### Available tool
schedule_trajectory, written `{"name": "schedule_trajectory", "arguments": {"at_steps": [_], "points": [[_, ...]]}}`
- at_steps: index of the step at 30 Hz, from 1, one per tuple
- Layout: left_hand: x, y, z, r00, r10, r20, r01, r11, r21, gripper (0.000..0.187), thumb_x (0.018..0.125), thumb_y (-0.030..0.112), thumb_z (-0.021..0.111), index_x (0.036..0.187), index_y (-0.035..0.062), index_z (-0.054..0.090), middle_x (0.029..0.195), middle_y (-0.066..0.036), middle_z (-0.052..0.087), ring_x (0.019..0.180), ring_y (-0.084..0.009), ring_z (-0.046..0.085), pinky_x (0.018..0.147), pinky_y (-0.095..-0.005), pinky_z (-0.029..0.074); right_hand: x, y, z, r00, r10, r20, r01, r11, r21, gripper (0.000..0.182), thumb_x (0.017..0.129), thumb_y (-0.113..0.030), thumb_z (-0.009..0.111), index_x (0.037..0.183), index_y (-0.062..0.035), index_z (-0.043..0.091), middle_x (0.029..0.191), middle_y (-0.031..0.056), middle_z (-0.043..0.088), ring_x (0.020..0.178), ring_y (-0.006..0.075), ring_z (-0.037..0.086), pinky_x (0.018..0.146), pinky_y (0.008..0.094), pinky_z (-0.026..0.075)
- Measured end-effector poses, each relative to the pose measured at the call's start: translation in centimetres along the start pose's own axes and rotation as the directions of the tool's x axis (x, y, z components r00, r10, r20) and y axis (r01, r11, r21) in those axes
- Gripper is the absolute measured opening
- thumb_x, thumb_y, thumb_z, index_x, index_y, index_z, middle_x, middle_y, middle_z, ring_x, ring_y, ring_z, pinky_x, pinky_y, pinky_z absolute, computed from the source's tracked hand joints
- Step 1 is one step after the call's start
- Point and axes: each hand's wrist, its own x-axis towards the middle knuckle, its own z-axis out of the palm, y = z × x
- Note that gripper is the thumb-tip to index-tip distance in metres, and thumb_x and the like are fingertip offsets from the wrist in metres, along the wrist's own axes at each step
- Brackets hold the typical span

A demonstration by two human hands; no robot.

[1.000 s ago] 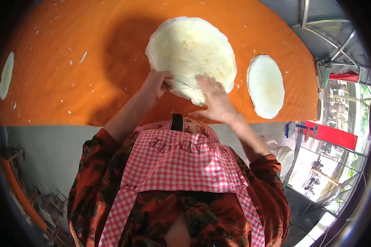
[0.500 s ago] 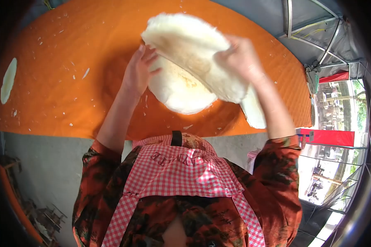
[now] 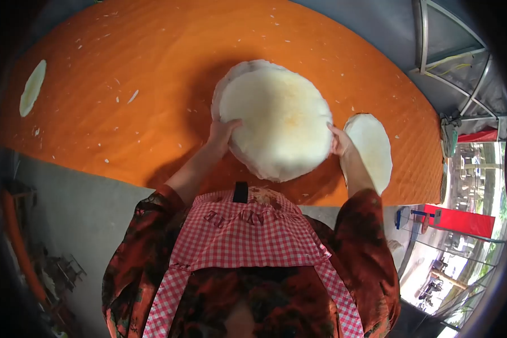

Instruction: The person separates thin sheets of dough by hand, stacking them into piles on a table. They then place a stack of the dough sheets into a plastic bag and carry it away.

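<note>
Two pale, round flatbreads [image 3: 276, 121] lie one over the other in front of me, the lower one's rim showing at the upper left. My left hand [image 3: 222, 135] grips their left edge, its thumb lying on the top face. Around the right edge, my right hand [image 3: 340, 141] is closed with the thumb uppermost; its other fingers are partly hidden. A shadow falls on the orange table cover around them. Right beside my right hand, another pale flatbread [image 3: 372, 149] lies on the cover, its lower left part behind my wrist.
The orange table cover [image 3: 152, 73] is strewn with small white flakes. At its far left lies a narrow-looking pale piece [image 3: 32, 88]. Metal frame poles [image 3: 424, 36] and a red panel [image 3: 462, 221] stand beyond the right end of the table.
The upper flatbread, tilted up in my right hand before, now lies flat over the other. My left hand has closed on the left edge, and both hands have come nearer my body.
</note>
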Motion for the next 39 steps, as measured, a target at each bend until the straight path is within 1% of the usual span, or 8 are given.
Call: {"name": "schedule_trajectory", "arguments": {"at_steps": [5, 11, 15, 21, 24, 31, 34, 39], "points": [[1.4, -0.2, -0.5, 0.997, -0.063, 0.034, 0.061, 0.997, 0.056, 0.058, 0.078, 0.004, 0.071, 0.13, -0.0011, 0.045, 0.117, -0.018, 0.059, 0.102, -0.0315, 0.062, 0.084, -0.0455, 0.054, -3.0, 3.8, 2.0, 0.996, -0.078, 0.042, 0.065, 0.967, 0.247, 0.055, 0.086, -0.031, 0.068, 0.129, -0.0013, 0.05, 0.123, 0.0112, 0.062, 0.114, 0.0222, 0.059, 0.096, 0.0387, 0.049], [1.3, 0.3, -0.2, 0.984, -0.162, 0.076, 0.16, 0.987, 0.033, 0.053, 0.08, 0.003, 0.067, 0.128, -0.0029, 0.046, 0.118, -0.019, 0.059, 0.104, -0.0321, 0.061, 0.086, -0.0429, 0.054, -1.9, 4.7, 0.3, 0.991, -0.093, -0.097, 0.093, 0.996, -0.005, 0.056, 0.091, -0.03, 0.063, 0.135, -0.0012, 0.043, 0.131, 0.0124, 0.056, 0.12, 0.0235, 0.054, 0.101, 0.0423, 0.045], [1.3, -0.1, -0.1, 0.993, -0.102, 0.063, 0.101, 0.995, 0.013, 0.059, 0.078, 0.0, 0.066, 0.131, -0.0053, 0.041, 0.123, -0.019, 0.055, 0.108, -0.0322, 0.058, 0.089, -0.0408, 0.052, -7.2, 6.5, 6.6, 0.937, -0.343, -0.063, 0.314, 0.754, 0.577, 0.053, 0.091, -0.032, 0.061, 0.137, -0.0125, 0.044, 0.131, 0.0092, 0.056, 0.115, 0.0246, 0.057, 0.096, 0.0457, 0.049], [-0.4, -1.6, 0.1, 0.994, -0.025, 0.106, 0.018, 0.998, 0.062, 0.062, 0.08, 0.005, 0.066, 0.135, -0.002, 0.04, 0.129, -0.017, 0.052, 0.115, -0.03, 0.054, 0.091, -0.0404, 0.051, -5.8, 11.7, 5.2, 0.922, -0.22, -0.318, 0.294, 0.933, 0.208, 0.051, 0.086, -0.017, 0.067, 0.131, -0.0015, 0.047, 0.116, 0.0085, 0.063, 0.105, 0.0181, 0.062, 0.079, 0.0363, 0.056], [-5.4, -2.2, 1.7, 0.984, -0.031, 0.173, 0.01, 0.992, 0.123, 0.061, 0.083, 0.012, 0.066, 0.137, -0.0003, 0.04, 0.132, -0.016, 0.05, 0.119, -0.029, 0.051, 0.094, -0.0411, 0.048, -5.8, 10.6, 5.1, 0.911, -0.317, -0.264, 0.412, 0.709, 0.572, 0.036, 0.087, -0.014, 0.065, 0.118, 0.0007, 0.054, 0.107, 0.0138, 0.066, 0.096, 0.0182, 0.066, 0.078, 0.0324, 0.057], [0.0, 1.8, 1.3, 0.959, -0.282, -0.011, 0.273, 0.935, -0.226, 0.067, 0.08, 0.027, 0.072, 0.134, 0.0003, 0.041, 0.116, -0.016, 0.057, 0.107, -0.0289, 0.057, 0.084, -0.0437, 0.05, -6.2, 13.8, 5.0, 0.908, -0.208, -0.365, 0.31, 0.917, 0.249, 0.048, 0.086, -0.015, 0.068, 0.125, 0.0067, 0.05, 0.115, 0.0185, 0.063, 0.106, 0.0308, 0.061, 0.087, 0.0451, 0.053], [2.4, 1.4, 2.3, 0.985, -0.16, -0.064, 0.166, 0.979, 0.119, 0.068, 0.081, 0.028, 0.071, 0.135, -0.001, 0.041, 0.123, -0.017, 0.054, 0.112, -0.0312, 0.054, 0.088, -0.0443, 0.048, -5.6, 13.3, 5.0, 0.914, -0.204, -0.351, 0.326, 0.884, 0.334, 0.051, 0.087, -0.019, 0.067, 0.127, 0.0063, 0.048, 0.12, 0.0196, 0.06, 0.109, 0.0318, 0.059, 0.088, 0.0462, 0.052], [1.4, -0.6, 2.8, 0.992, -0.106, 0.068, 0.083, 0.956, 0.282, 0.067, 0.085, 0.028, 0.069, 0.137, -0.0004, 0.039, 0.135, -0.018, 0.047, 0.114, -0.0318, 0.053, 0.094, -0.0471, 0.048, -5.2, 12.6, 6.4, 0.855, -0.189, -0.483, 0.378, 0.865, 0.331, 0.059, 0.087, -0.028, 0.067, 0.132, 0.0045, 0.046, 0.128, 0.0199, 0.056, 0.117, 0.0323, 0.055, 0.098, 0.0453, 0.046]]}}
